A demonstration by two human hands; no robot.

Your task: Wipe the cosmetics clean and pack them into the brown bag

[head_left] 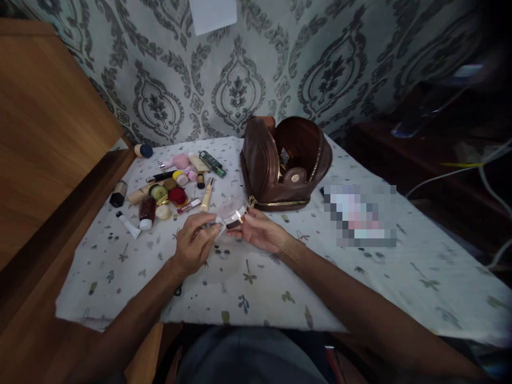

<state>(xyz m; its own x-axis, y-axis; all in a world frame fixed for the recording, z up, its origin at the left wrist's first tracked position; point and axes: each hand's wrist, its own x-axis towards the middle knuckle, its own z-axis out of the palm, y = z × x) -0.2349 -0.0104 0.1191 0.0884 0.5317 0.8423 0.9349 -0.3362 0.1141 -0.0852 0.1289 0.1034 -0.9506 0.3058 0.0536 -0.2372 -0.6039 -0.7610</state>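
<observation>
My right hand (264, 230) is closed on a round powder compact (232, 211) with a clear top and a shiny rose-gold band. Fingers pinched, my left hand (194, 244) grips a small white wipe (220, 224) at the compact's near left edge; whether it is tissue or cloth I cannot tell. Just behind the compact stands a brown leather cosmetic bag (258, 173), its top unzipped and a few small items visible inside. A cream-coloured tube (207, 196) and a lip gloss (189, 206) lie close beyond my left hand.
Several cosmetics lie at the left, among them a red jar (178, 196), a brown bottle (147, 209), a white tube (128, 225) and a green bottle (213, 163). A blurred-out flat object (360, 216) lies at the right. A wooden panel (52, 117) borders the left side.
</observation>
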